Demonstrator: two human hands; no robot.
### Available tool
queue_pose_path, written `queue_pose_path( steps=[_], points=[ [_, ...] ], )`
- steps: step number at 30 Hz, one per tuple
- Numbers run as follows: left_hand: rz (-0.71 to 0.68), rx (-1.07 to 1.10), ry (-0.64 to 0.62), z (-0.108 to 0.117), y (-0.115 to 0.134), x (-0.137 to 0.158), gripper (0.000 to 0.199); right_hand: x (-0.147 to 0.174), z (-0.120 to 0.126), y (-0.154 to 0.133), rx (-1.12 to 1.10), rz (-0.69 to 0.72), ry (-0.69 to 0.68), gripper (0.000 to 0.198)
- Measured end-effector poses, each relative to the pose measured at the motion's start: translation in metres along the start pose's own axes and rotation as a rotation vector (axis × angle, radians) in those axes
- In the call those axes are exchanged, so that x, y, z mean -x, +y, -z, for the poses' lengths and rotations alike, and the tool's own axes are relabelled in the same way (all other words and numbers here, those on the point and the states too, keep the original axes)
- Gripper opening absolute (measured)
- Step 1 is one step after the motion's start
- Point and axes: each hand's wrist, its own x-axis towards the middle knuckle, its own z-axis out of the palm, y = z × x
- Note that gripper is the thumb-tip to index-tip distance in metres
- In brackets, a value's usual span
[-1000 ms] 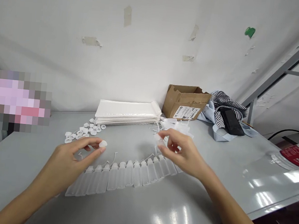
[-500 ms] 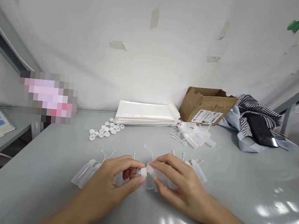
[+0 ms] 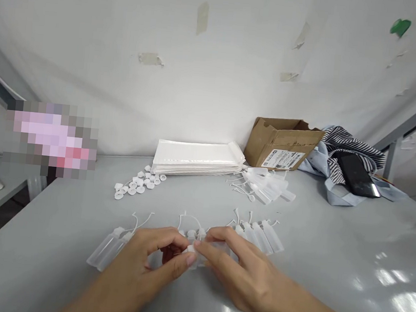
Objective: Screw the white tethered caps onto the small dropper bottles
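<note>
My left hand (image 3: 159, 259) pinches a small white cap (image 3: 190, 248) between thumb and fingers. The index fingertip of my right hand (image 3: 236, 269) touches the cap's right side; the other fingers are curled, and what they hold is hidden. Clear plastic bottles (image 3: 221, 247) with thin white straps lie under and between my hands, partly covered. To the left of my left hand lie bottles (image 3: 105, 249), and beyond my right hand there is a row of several bottles (image 3: 268, 235).
Loose white caps (image 3: 141, 182) lie at the back left. A stack of white padded envelopes (image 3: 196, 157), more bottles (image 3: 267, 184), an open cardboard box (image 3: 284, 144), striped cloth (image 3: 360, 143) and a black phone (image 3: 358, 174) line the back of the grey table (image 3: 330, 266).
My right hand has moved left and slightly down, bringing its index finger onto the cap. The row of bottles on the right is now more exposed. The view has shifted slightly.
</note>
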Motion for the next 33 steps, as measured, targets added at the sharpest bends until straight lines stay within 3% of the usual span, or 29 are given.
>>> queue_pose_path(
  steps=[5, 8, 11, 15, 18, 22, 29, 33],
  points=[
    [-0.268, -0.086, 0.137, -0.005, -0.012, -0.003, 0.015, -0.001, -0.002, 0.002, -0.344, -0.081, 0.038, 0.029],
    [-0.472, -0.123, 0.259, -0.009, -0.015, -0.002, 0.013, -0.003, -0.003, 0.001, -0.573, -0.308, -0.004, 0.02],
    [-0.641, -0.155, 0.297, -0.01, -0.015, 0.0, 0.018, -0.004, -0.005, -0.001, -0.861, -0.553, -0.065, 0.017],
    [-0.718, -0.189, 0.3, -0.007, -0.014, -0.001, 0.019, -0.008, -0.007, -0.003, -1.223, -0.714, -0.114, 0.024],
    [-0.673, -0.159, 0.292, -0.006, -0.013, 0.0, 0.013, -0.011, -0.006, -0.005, -1.34, -0.765, -0.154, 0.027],
    [-0.502, -0.126, 0.249, -0.007, -0.009, 0.004, 0.012, -0.01, -0.002, -0.007, -1.299, -0.735, -0.162, 0.027],
    [-0.124, 0.007, 0.125, 0.0, 0.001, 0.007, 0.017, -0.007, 0.003, -0.009, -0.801, -0.531, -0.143, 0.019],
    [-0.024, 0.126, 0.026, 0.005, 0.002, 0.004, 0.028, -0.008, -0.001, -0.004, -0.571, -0.322, 0.018, 0.017]
  ],
)
